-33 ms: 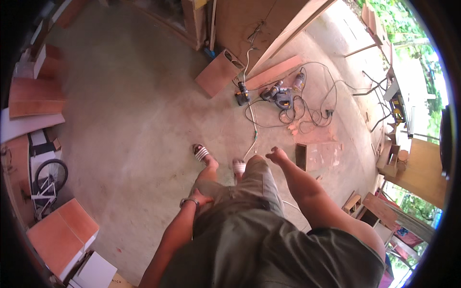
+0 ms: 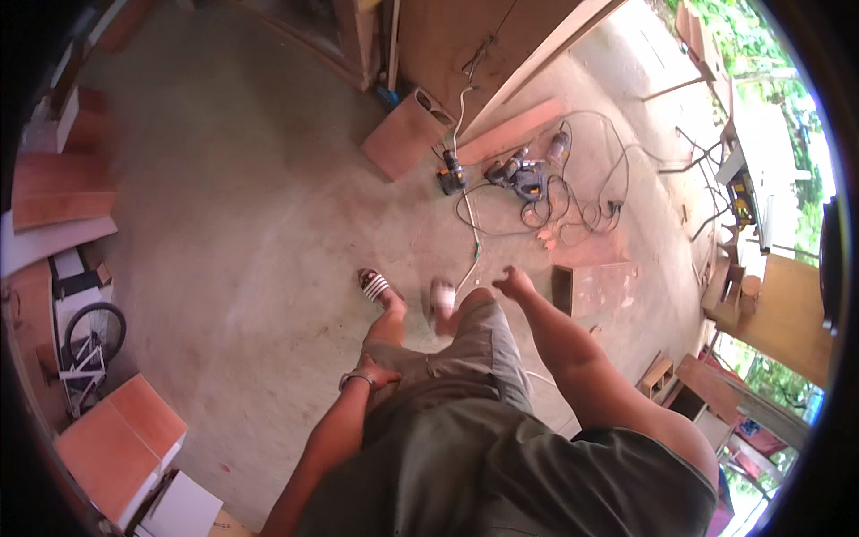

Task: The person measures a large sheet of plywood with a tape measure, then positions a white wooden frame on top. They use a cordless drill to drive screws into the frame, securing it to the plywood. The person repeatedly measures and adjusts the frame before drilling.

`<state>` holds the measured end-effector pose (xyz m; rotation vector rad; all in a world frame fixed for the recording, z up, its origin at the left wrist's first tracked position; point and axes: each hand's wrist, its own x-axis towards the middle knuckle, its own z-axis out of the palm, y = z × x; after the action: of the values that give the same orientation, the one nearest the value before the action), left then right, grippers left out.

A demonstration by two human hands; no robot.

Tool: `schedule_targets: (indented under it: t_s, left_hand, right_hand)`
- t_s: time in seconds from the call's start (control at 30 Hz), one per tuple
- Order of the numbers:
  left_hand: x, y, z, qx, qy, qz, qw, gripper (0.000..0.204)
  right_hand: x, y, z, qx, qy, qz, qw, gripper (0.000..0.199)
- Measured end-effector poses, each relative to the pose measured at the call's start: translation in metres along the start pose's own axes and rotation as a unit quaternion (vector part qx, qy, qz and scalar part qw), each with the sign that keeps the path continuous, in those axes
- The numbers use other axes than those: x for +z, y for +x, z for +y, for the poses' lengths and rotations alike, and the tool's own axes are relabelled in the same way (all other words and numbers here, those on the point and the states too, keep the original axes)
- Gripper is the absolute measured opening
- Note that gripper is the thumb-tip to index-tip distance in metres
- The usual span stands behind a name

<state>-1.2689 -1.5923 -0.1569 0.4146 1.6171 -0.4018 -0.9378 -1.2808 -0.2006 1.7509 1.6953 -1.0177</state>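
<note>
My left hand [image 2: 379,370], with a bracelet or watch on its wrist, rests against the left thigh of my shorts [image 2: 403,362]. Its fingers look loosely spread and hold nothing that I can see. Out in front of my right knee hangs my right hand [image 2: 514,284], empty, its fingers apart and slightly bent. Beyond it, the nearest things on the concrete floor are a white cable [image 2: 474,234] and an open-ended wooden box [image 2: 595,288]. Farther off lie a cordless drill [image 2: 451,174] and several corded power tools [image 2: 528,177].
Black cords [image 2: 586,210] loop across the floor around the tools. A reddish board [image 2: 512,131] and a wooden panel box [image 2: 404,136] lie near a large wooden cabinet [image 2: 447,54]. At left are a bicycle [image 2: 89,349] and reddish boxes [image 2: 125,438]. Wooden shelving [image 2: 769,313] stands right.
My right foot, in a striped slide sandal, has moved slightly forward and is blurred. My right hand has shifted a little forward; the left stays by the thigh.
</note>
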Motion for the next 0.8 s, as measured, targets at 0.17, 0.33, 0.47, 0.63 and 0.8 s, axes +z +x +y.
schedule_targets:
  t_s: [0.17, 0.33, 0.47, 0.63, 0.8]
  left_hand:
    - [-0.035, 0.031, 0.038, -0.143, 0.021, 0.07, 0.987, 0.14]
    - [-0.065, 0.055, 0.075, -0.12, 0.027, 0.165, 0.979, 0.124]
    - [-0.077, 0.055, 0.087, -0.147, 0.058, 0.159, 0.975, 0.118]
    - [-0.075, 0.06, 0.092, -0.132, 0.09, 0.179, 0.971, 0.113]
    - [-0.065, 0.078, 0.106, -0.065, 0.107, 0.221, 0.967, 0.09]
  right_hand:
    - [-0.001, 0.139, -0.097, 0.021, 0.029, 0.099, 0.994, 0.081]
    - [-0.003, 0.314, -0.161, 0.026, 0.012, 0.193, 0.981, 0.092]
    - [0.009, 0.401, -0.174, 0.045, 0.067, 0.15, 0.985, 0.077]
    - [0.027, 0.401, -0.162, 0.007, 0.086, 0.187, 0.979, 0.054]
    - [0.016, 0.241, -0.183, -0.038, 0.07, 0.178, 0.981, 0.048]
